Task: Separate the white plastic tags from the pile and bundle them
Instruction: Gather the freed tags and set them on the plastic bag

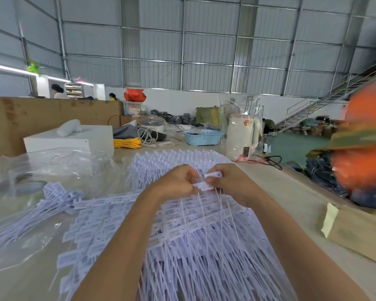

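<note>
Around the work place many other things lie on the pale table. To the left there is crumpled clear plastic sheet, and behind it a white box with a white roll on top. Beside the box lies a bundle of yellow cable, then a white cord and a dark cloth. Further back stand a blue basket and a white kettle inside a clear bag. At the right edge a cardboard box rests on the table, and a blurred orange shape covers part of the view there. A brown cardboard wall closes the left background. The person's two forearms reach across the middle and hide part of the pile. The pile of tags spreads over the table in front of the person: white flat labels in rows, each with a long thin tail, many still joined together. A smaller heap of tags lies to the left on the plastic. The left hand and the right hand meet above the pile, and both pinch a few white tags between curled fingers; the thin tails of these hang down to the pile.
</note>
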`<action>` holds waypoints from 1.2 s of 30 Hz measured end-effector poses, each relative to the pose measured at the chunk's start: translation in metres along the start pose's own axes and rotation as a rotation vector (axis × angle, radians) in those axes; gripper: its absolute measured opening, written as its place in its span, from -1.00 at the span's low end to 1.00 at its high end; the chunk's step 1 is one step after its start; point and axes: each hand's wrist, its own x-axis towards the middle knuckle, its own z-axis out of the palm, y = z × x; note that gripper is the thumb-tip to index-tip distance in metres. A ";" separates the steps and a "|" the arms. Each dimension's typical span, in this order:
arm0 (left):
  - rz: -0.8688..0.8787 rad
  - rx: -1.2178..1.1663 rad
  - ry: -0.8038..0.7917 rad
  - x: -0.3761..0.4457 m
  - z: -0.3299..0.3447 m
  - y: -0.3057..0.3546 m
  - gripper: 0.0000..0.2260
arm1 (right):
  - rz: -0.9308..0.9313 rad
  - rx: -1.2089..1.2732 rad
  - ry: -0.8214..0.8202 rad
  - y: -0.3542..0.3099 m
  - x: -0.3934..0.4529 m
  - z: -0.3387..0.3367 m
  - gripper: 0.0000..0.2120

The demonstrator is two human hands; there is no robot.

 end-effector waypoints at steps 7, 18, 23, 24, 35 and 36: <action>0.010 0.017 0.020 -0.005 -0.006 0.002 -0.70 | -0.109 -0.097 -0.021 -0.007 -0.001 -0.003 -0.92; -0.066 -0.197 0.090 -0.001 -0.001 0.004 -0.70 | -0.205 -0.388 0.060 -0.008 0.000 0.004 -0.94; -0.087 -0.292 0.134 0.001 -0.004 0.007 -0.72 | -0.359 -0.491 0.182 -0.009 0.002 0.009 -0.92; -0.077 -0.280 0.140 0.001 -0.004 0.009 -0.69 | -0.381 -0.510 0.198 -0.010 0.003 0.008 -0.92; -0.016 -0.164 0.091 -0.006 -0.022 0.011 -0.62 | -0.046 0.068 0.479 -0.008 0.006 -0.043 -0.85; -0.016 -0.139 0.070 -0.006 -0.021 0.013 -0.69 | -0.037 0.315 0.459 -0.016 0.002 -0.049 -0.85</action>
